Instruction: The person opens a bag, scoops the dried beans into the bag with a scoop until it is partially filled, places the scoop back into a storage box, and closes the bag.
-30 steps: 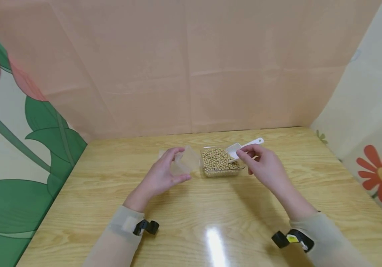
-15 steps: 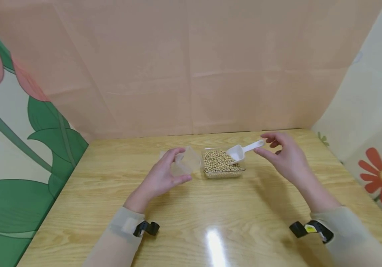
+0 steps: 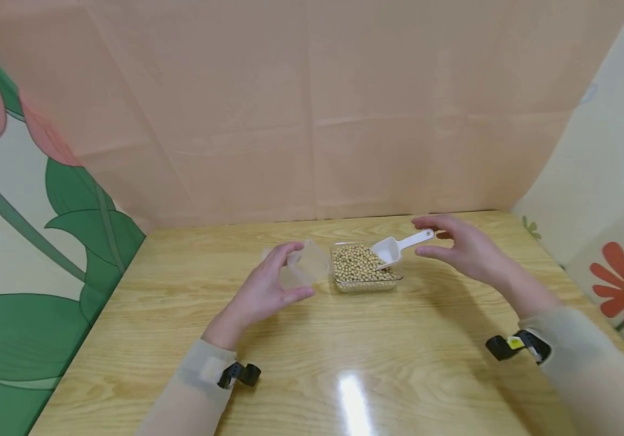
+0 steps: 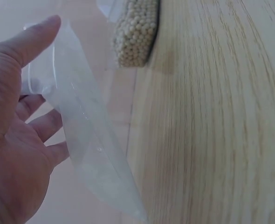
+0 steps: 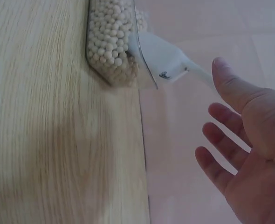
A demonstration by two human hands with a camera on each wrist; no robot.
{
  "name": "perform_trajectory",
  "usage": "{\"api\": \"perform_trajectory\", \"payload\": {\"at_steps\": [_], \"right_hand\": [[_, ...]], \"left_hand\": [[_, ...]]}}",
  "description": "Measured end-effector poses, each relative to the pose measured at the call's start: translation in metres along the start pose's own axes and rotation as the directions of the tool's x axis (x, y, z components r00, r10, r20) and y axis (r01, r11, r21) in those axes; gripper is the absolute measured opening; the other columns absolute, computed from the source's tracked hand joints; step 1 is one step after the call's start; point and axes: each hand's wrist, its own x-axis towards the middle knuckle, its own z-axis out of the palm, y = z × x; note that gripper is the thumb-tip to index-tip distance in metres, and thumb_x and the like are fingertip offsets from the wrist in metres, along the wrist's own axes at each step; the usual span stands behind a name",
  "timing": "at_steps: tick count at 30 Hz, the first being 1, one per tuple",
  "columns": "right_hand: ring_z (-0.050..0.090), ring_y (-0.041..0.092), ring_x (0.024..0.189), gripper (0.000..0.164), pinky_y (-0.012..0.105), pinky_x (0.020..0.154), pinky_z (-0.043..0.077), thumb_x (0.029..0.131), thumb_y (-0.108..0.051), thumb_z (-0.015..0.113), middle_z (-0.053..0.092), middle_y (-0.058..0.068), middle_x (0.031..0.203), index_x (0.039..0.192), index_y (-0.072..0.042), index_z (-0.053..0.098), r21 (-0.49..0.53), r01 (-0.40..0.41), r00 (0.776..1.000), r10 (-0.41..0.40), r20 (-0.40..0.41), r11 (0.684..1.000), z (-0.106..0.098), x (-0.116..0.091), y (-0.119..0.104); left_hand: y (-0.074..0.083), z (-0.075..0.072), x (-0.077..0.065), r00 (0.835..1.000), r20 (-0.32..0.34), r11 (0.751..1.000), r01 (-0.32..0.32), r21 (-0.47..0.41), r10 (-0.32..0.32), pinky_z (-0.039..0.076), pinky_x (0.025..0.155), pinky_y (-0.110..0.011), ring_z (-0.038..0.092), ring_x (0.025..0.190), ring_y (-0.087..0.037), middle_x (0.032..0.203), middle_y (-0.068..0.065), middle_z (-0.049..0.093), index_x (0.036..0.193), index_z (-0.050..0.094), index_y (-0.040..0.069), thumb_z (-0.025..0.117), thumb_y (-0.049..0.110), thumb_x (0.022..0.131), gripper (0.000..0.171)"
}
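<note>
Scoop [image 3: 390, 251]: white, bowl dipped in the beans [image 3: 356, 264], right end of the clear box [image 3: 367, 284]
Handle [image 3: 416, 238]: long axis slants up and right, toward my right hand [image 3: 466, 245], clearly the nearer one
Right grip: thumb and fingers apart around handle end; contact, can't tell
Left hand [image 3: 262, 287]: curled round translucent plastic container [image 4: 93, 130], left of box
Table [image 3: 301, 363]: wood, under box

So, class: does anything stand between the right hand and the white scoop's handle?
Nothing visible does. The handle ends between the thumb and fingers of the right hand; whether they touch is unclear. The clear box of beans sits at the other end of the scoop.
</note>
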Motion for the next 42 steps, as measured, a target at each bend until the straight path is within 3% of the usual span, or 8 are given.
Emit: {"api": "perform_trajectory", "payload": {"at_steps": [3, 9, 17, 24, 30, 42], "right_hand": [[0.067, 0.031, 0.12, 0.053, 0.048, 0.103, 0.055, 0.1, -0.018, 0.085, 0.073, 0.013, 0.135, 0.148, -0.006, 0.067, -0.027, 0.012, 1.0, -0.011, 0.022, 1.0, -0.002, 0.002, 0.0], [0.073, 0.03, 0.11, 0.045, 0.055, 0.097, 0.058, 0.102, -0.026, 0.084, 0.076, 0.011, 0.13, 0.14, -0.006, 0.073, -0.094, -0.011, 0.997, 0.018, 0.075, 0.995, -0.003, 0.009, -0.002], [0.072, 0.017, 0.094, 0.035, 0.042, 0.083, 0.058, 0.096, -0.03, 0.09, 0.079, 0.002, 0.115, 0.125, -0.013, 0.081, -0.147, -0.016, 0.995, 0.031, 0.098, 0.989, 0.001, 0.017, -0.006], [0.074, 0.018, 0.097, 0.024, 0.048, 0.085, 0.061, 0.099, -0.029, 0.087, 0.08, 0.0, 0.112, 0.118, -0.015, 0.083, -0.163, -0.014, 0.992, 0.034, 0.122, 0.987, 0.004, 0.021, -0.006], [0.075, 0.021, 0.096, 0.024, 0.05, 0.084, 0.062, 0.1, -0.028, 0.086, 0.08, 0.002, 0.112, 0.118, -0.012, 0.083, -0.174, 0.014, 0.996, 0.003, 0.093, 0.985, 0.002, 0.02, -0.011], [0.072, 0.017, 0.091, 0.02, 0.042, 0.079, 0.06, 0.1, -0.026, 0.085, 0.079, -0.001, 0.106, 0.115, -0.013, 0.084, -0.188, 0.007, 0.996, 0.01, 0.088, 0.982, -0.012, 0.017, -0.017]], "left_hand": [[0.0, 0.0, 0.0, 1.0, 0.002, 1.0, -0.006, 0.006, 0.006, 0.049, 0.117, -0.056, 0.055, 0.143, -0.035, 0.168, -0.004, 0.045, 0.167, 0.041, 0.018, 0.094, 0.035, 0.092, 0.093], [0.0, 0.001, -0.001, 1.0, 0.006, 1.0, -0.017, 0.003, 0.017, 0.049, 0.117, -0.054, 0.055, 0.143, -0.034, 0.168, -0.004, 0.046, 0.168, 0.04, 0.019, 0.093, 0.035, 0.093, 0.093], [0.0, 0.002, -0.002, 1.0, 0.004, 1.0, -0.02, 0.001, 0.02, 0.05, 0.115, -0.056, 0.056, 0.142, -0.036, 0.167, -0.005, 0.047, 0.167, 0.041, 0.019, 0.093, 0.034, 0.093, 0.092], [-0.001, 0.003, -0.001, 1.0, -0.002, 1.0, -0.029, -0.004, 0.029, 0.05, 0.115, -0.055, 0.056, 0.142, -0.035, 0.167, -0.004, 0.047, 0.167, 0.041, 0.02, 0.094, 0.033, 0.092, 0.092], [-0.002, 0.002, -0.001, 0.999, -0.004, 0.999, -0.039, 0.01, 0.039, 0.051, 0.115, -0.055, 0.056, 0.141, -0.035, 0.166, -0.004, 0.047, 0.167, 0.041, 0.02, 0.093, 0.035, 0.093, 0.092], [-0.002, 0.003, -0.002, 0.999, -0.007, 0.999, -0.042, -0.007, 0.042, 0.049, 0.116, -0.056, 0.056, 0.142, -0.035, 0.167, -0.004, 0.047, 0.167, 0.041, 0.019, 0.093, 0.031, 0.093, 0.091]]}}
